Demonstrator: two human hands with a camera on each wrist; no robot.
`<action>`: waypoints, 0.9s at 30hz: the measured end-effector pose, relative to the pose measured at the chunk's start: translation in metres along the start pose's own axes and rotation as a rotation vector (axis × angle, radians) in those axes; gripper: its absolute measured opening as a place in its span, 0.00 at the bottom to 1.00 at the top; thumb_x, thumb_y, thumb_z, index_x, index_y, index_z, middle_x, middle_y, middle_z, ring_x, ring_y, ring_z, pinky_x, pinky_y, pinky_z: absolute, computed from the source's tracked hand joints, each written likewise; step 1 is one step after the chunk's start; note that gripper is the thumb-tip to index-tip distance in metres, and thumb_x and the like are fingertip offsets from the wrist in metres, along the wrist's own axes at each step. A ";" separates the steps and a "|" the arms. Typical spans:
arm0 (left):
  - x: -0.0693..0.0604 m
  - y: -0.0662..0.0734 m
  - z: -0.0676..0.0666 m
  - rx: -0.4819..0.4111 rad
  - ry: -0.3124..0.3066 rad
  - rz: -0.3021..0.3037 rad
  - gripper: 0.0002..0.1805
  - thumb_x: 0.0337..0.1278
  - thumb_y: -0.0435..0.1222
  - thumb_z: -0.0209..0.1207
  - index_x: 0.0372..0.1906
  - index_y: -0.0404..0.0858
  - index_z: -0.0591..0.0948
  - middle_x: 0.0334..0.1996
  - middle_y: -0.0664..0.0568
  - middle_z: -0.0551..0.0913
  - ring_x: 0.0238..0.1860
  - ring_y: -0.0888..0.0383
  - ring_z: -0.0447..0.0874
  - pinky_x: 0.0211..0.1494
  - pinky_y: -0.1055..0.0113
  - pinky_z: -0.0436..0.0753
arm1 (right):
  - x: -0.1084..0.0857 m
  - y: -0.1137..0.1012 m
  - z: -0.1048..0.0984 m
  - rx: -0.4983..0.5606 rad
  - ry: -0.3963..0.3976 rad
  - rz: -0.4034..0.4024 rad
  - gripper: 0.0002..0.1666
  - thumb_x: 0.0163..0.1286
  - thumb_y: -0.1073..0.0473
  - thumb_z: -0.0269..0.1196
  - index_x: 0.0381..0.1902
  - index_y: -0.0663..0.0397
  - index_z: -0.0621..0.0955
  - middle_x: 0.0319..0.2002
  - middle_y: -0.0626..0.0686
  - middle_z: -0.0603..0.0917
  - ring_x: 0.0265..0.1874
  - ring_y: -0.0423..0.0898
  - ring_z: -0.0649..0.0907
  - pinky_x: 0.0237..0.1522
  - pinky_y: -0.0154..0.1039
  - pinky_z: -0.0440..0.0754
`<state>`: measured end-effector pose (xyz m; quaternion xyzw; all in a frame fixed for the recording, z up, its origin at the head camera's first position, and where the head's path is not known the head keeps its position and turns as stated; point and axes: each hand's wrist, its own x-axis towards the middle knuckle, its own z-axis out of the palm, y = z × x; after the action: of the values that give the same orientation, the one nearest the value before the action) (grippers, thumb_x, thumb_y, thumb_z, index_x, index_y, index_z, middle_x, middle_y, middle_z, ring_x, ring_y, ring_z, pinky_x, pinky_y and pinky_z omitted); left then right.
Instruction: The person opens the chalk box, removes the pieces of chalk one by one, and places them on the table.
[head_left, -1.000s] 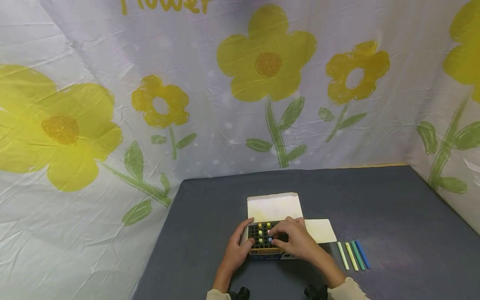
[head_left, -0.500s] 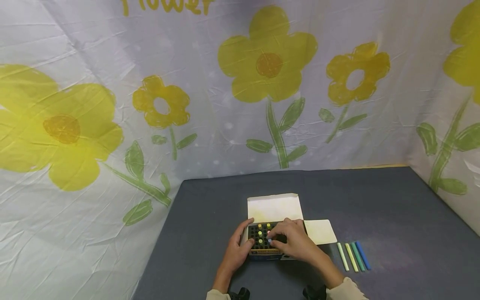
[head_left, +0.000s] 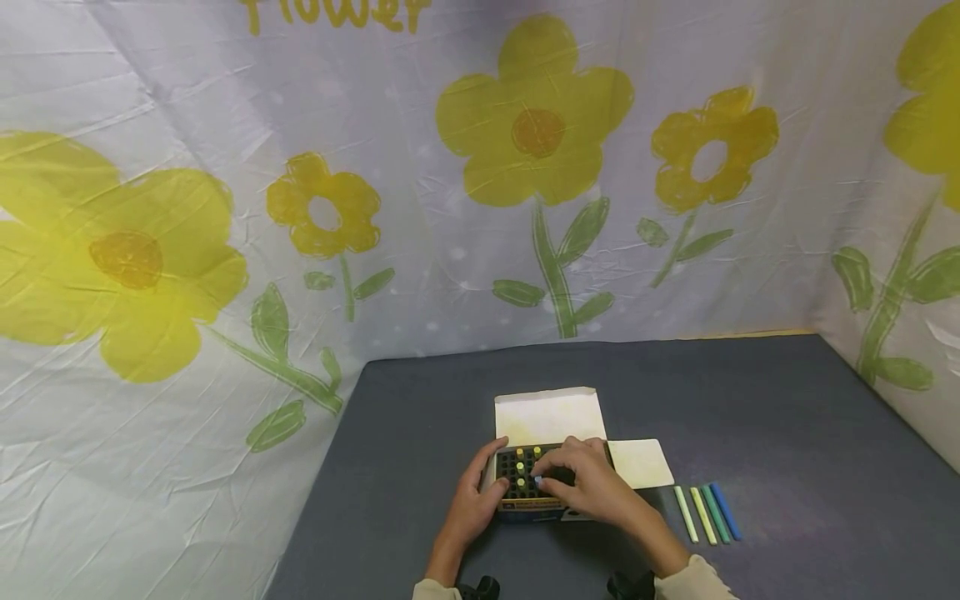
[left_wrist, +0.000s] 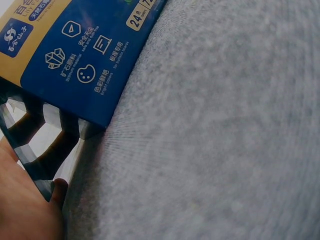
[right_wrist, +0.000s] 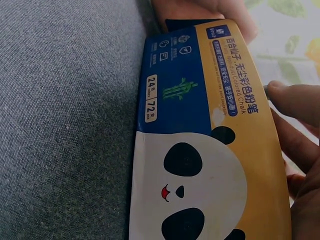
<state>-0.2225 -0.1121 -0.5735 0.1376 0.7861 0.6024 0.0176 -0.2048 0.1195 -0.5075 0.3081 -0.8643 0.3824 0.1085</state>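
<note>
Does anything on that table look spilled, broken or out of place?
Nothing looks spilled or broken. The only stray items are four chalk sticks lying outside the open box, on the table to its right. They lie neatly side by side, so they seem deliberately placed.

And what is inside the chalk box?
A dark holder with holes, four yellowish chalks in it, and a pale blue chalk pinched by the right hand. What that hand covers at right cannot be seen.
</note>
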 end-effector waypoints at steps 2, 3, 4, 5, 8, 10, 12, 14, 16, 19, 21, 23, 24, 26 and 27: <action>0.000 0.001 0.000 0.002 0.001 -0.002 0.35 0.64 0.28 0.55 0.72 0.58 0.71 0.71 0.51 0.72 0.60 0.53 0.75 0.54 0.66 0.77 | 0.000 0.000 0.000 0.010 0.004 -0.008 0.10 0.63 0.60 0.72 0.43 0.41 0.88 0.38 0.37 0.88 0.32 0.32 0.70 0.47 0.45 0.55; 0.000 0.001 0.000 0.006 0.002 -0.004 0.35 0.63 0.28 0.55 0.72 0.58 0.71 0.71 0.51 0.72 0.60 0.53 0.74 0.55 0.66 0.77 | 0.000 0.001 0.000 0.015 0.009 -0.015 0.10 0.63 0.60 0.72 0.43 0.42 0.88 0.37 0.38 0.88 0.31 0.32 0.69 0.47 0.45 0.55; 0.000 0.001 0.000 0.010 0.003 -0.006 0.35 0.63 0.28 0.55 0.72 0.58 0.71 0.71 0.51 0.72 0.61 0.53 0.74 0.56 0.66 0.77 | 0.000 0.001 0.000 0.021 0.015 -0.024 0.11 0.63 0.60 0.72 0.43 0.42 0.88 0.37 0.38 0.88 0.31 0.32 0.69 0.47 0.44 0.56; 0.000 0.002 0.000 0.014 0.002 -0.008 0.35 0.63 0.28 0.55 0.72 0.58 0.71 0.71 0.51 0.72 0.61 0.52 0.74 0.56 0.65 0.76 | 0.000 0.001 0.000 0.026 0.021 -0.031 0.11 0.63 0.60 0.72 0.43 0.42 0.88 0.37 0.37 0.88 0.31 0.32 0.69 0.47 0.44 0.56; -0.001 0.003 0.000 0.025 0.004 -0.013 0.34 0.63 0.29 0.56 0.72 0.59 0.71 0.71 0.52 0.73 0.62 0.52 0.73 0.57 0.64 0.76 | 0.001 0.001 0.000 0.047 0.047 -0.052 0.10 0.64 0.60 0.71 0.44 0.43 0.87 0.35 0.36 0.88 0.30 0.33 0.69 0.47 0.44 0.57; -0.001 0.004 0.000 0.029 0.004 -0.016 0.34 0.63 0.29 0.56 0.72 0.59 0.71 0.70 0.51 0.73 0.61 0.52 0.74 0.56 0.65 0.76 | 0.002 0.001 0.000 0.069 0.068 -0.063 0.10 0.66 0.60 0.70 0.44 0.44 0.87 0.34 0.35 0.87 0.30 0.34 0.71 0.47 0.44 0.60; -0.001 0.004 0.000 0.024 0.001 -0.017 0.34 0.63 0.29 0.55 0.72 0.59 0.71 0.70 0.50 0.73 0.60 0.52 0.75 0.54 0.65 0.77 | 0.003 0.001 0.000 0.089 0.090 -0.063 0.09 0.67 0.59 0.69 0.45 0.45 0.87 0.33 0.34 0.85 0.30 0.35 0.73 0.48 0.46 0.62; -0.001 0.004 0.000 0.014 -0.003 -0.017 0.34 0.63 0.29 0.55 0.72 0.58 0.71 0.70 0.49 0.73 0.58 0.52 0.76 0.52 0.65 0.78 | 0.003 0.001 0.000 0.105 0.118 -0.065 0.09 0.68 0.60 0.69 0.45 0.46 0.87 0.33 0.34 0.84 0.31 0.34 0.75 0.50 0.47 0.63; -0.001 0.004 0.000 0.010 -0.004 -0.019 0.34 0.63 0.29 0.55 0.72 0.57 0.71 0.69 0.48 0.74 0.57 0.52 0.76 0.51 0.66 0.79 | 0.004 0.000 0.000 0.111 0.152 -0.066 0.10 0.67 0.60 0.69 0.46 0.46 0.87 0.32 0.34 0.83 0.31 0.32 0.76 0.51 0.47 0.63; -0.001 0.003 0.000 0.011 -0.003 -0.021 0.34 0.64 0.29 0.55 0.72 0.58 0.71 0.69 0.48 0.74 0.57 0.52 0.76 0.51 0.66 0.79 | 0.006 0.000 0.000 0.114 0.209 -0.086 0.11 0.66 0.62 0.69 0.46 0.48 0.87 0.32 0.35 0.83 0.31 0.29 0.78 0.50 0.45 0.64; -0.001 0.003 0.000 0.013 0.001 -0.023 0.34 0.64 0.29 0.55 0.72 0.58 0.71 0.69 0.48 0.74 0.57 0.52 0.76 0.52 0.65 0.79 | 0.007 0.000 0.000 0.127 0.241 -0.097 0.11 0.66 0.63 0.69 0.46 0.47 0.87 0.32 0.35 0.84 0.31 0.29 0.78 0.50 0.44 0.65; -0.001 0.003 0.000 0.011 0.003 -0.024 0.34 0.64 0.29 0.55 0.72 0.58 0.71 0.69 0.49 0.74 0.57 0.52 0.76 0.52 0.65 0.79 | 0.007 0.001 -0.002 0.146 0.262 -0.107 0.12 0.66 0.63 0.69 0.46 0.45 0.87 0.31 0.36 0.84 0.29 0.30 0.78 0.48 0.43 0.65; -0.001 0.002 0.000 0.010 0.004 -0.024 0.34 0.64 0.29 0.55 0.72 0.58 0.71 0.69 0.48 0.74 0.57 0.52 0.76 0.52 0.65 0.79 | 0.007 0.001 -0.003 0.165 0.263 -0.111 0.12 0.66 0.64 0.69 0.46 0.44 0.87 0.31 0.38 0.84 0.28 0.32 0.79 0.48 0.42 0.66; 0.000 0.002 0.000 0.005 0.005 -0.025 0.34 0.63 0.29 0.55 0.72 0.58 0.71 0.69 0.48 0.74 0.57 0.52 0.76 0.51 0.65 0.79 | 0.007 0.003 -0.005 0.217 0.249 -0.105 0.13 0.67 0.64 0.68 0.47 0.43 0.86 0.31 0.41 0.87 0.27 0.35 0.81 0.44 0.39 0.70; 0.000 0.002 0.000 0.002 0.005 -0.025 0.34 0.63 0.29 0.55 0.72 0.58 0.71 0.68 0.48 0.74 0.56 0.52 0.77 0.51 0.65 0.79 | 0.007 0.004 -0.006 0.239 0.242 -0.101 0.13 0.68 0.65 0.67 0.48 0.44 0.86 0.31 0.42 0.88 0.25 0.37 0.82 0.40 0.37 0.72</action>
<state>-0.2218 -0.1116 -0.5719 0.1263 0.7884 0.6016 0.0231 -0.2128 0.1227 -0.5032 0.3137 -0.7769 0.5106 0.1933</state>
